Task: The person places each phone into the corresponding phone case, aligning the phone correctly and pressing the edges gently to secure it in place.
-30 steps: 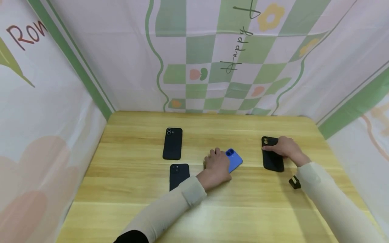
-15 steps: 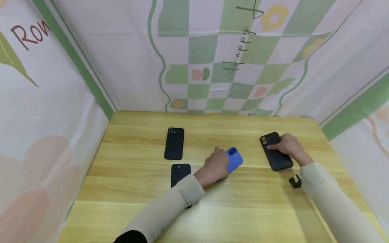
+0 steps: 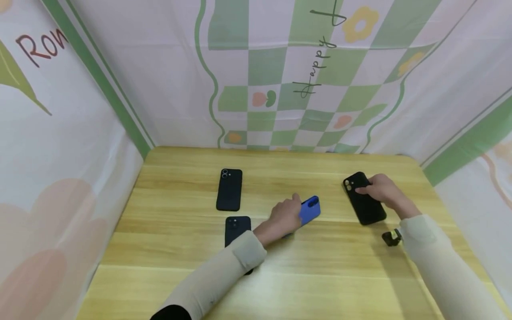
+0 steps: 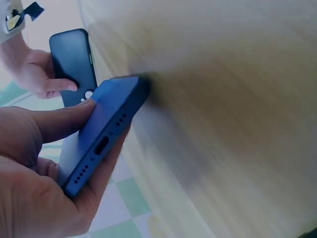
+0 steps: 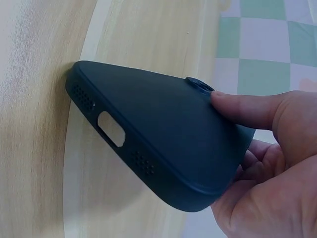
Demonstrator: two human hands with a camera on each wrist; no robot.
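My left hand (image 3: pixel 285 216) grips a blue smartphone (image 3: pixel 310 212) near the middle of the table. In the left wrist view, its thumb lies on the phone's back and its fingers are beneath; the charging port (image 4: pixel 101 145) faces the camera. Over the table's right side, my right hand (image 3: pixel 384 192) holds a black phone case (image 3: pixel 366 207). The right wrist view shows the thumb on the case's back, close to the camera opening (image 5: pixel 199 85), and fingers curled under its side. Wood shows through the port cutout (image 5: pixel 111 129) of this tilted case.
Left of my hands, a black case or phone (image 3: pixel 229 190) lies flat on the wooden table (image 3: pixel 168 213). Nearer me is another dark one (image 3: pixel 237 227), partly covered by my left sleeve (image 3: pixel 224 271). A printed cloth (image 3: pixel 172 98) hangs behind the table.
The right hand has turned the black case so its lower end swings rightward, and raised it slightly. The left hand has tilted the blue phone up.
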